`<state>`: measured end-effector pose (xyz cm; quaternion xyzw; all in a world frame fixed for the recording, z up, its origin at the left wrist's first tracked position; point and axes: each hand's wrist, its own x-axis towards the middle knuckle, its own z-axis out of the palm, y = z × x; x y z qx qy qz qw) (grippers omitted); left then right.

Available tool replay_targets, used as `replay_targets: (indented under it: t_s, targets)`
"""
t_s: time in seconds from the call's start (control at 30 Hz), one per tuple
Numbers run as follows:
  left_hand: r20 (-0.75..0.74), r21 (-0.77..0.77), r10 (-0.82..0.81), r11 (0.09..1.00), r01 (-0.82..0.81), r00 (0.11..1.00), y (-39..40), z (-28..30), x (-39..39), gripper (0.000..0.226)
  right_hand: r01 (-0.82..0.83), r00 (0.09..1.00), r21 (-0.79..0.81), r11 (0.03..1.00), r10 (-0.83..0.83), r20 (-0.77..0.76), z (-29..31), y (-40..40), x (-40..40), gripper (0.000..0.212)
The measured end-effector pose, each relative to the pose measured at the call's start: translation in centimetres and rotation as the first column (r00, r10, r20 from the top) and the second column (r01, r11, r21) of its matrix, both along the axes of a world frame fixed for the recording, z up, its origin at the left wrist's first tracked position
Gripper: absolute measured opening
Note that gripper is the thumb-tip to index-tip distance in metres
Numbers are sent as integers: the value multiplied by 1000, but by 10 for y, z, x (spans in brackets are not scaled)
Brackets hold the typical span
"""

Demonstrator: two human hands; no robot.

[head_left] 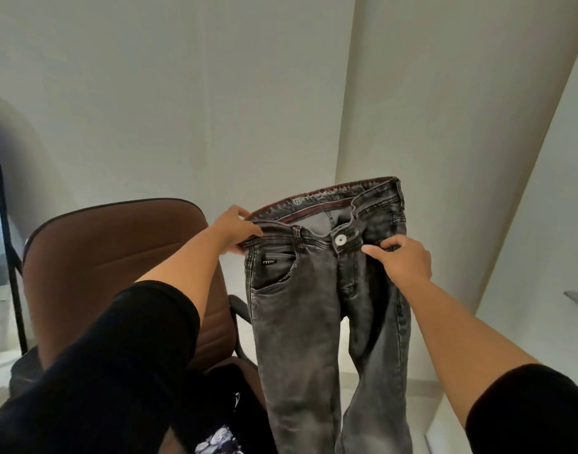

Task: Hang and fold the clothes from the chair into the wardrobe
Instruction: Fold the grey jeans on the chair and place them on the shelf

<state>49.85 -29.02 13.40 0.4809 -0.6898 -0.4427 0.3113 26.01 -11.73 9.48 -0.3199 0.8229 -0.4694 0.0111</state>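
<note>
A pair of grey washed jeans (300, 322) hangs in the centre and lower right of the frame, held up by the waistband, its legs cut off at the bottom edge. The left hand (236, 232) pinches the waistband's left end between thumb and fingers. The right hand (402, 260) grips the band just right of the white button (340, 239), fingertips hidden in the cloth. At left stands a brown chair (117, 257), partly hidden by the left black sleeve (100, 371). On its seat lies dark clothing (222, 421), possibly with a pale print; it is hard to make out.
</note>
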Motion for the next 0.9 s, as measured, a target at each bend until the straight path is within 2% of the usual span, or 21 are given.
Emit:
replay_targets:
  t_s: [0.1, 0.27, 0.37, 0.43, 0.53, 0.63, 0.8, 0.9]
  targets:
    - [-124, 57, 133, 990, -127, 983, 2, 0, -8, 56, 67, 998, -21, 998, -66, 18, 9, 6, -3, 33]
    - [-146, 12, 203, 979, -203, 968, 18, 8, -26, 41, 63, 998, -68, 996, -65, -23, 8, 13, -3, 23]
    - [-160, -63, 115, 990, -126, 980, 31, 9, -40, 45, 12, 996, -89, 996, -19, -87, 4, 17, 5, 17]
    - [-150, -130, 22, 991, -42, 988, 41, 9, -50, 39, -73, 989, -83, 994, 61, -138, 3, 18, 14, 13]
    - [-39, -282, -218, 939, 198, 975, 58, 9, -66, 21, -242, 952, -14, 970, 235, -198, 3, 17, 24, 30]
    - [36, -342, -368, 869, 358, 929, 68, 7, -74, 30, -365, 897, 72, 928, 372, -240, 11, 18, 33, 51]
    - [85, -377, -384, 842, 386, 919, 74, 7, -74, 42, -484, 855, 106, 868, 496, -155, 15, 27, 31, 67]
    - [63, -385, -339, 860, 336, 939, 75, 11, -68, 40, -458, 861, 117, 881, 472, -190, 13, 28, 32, 59]
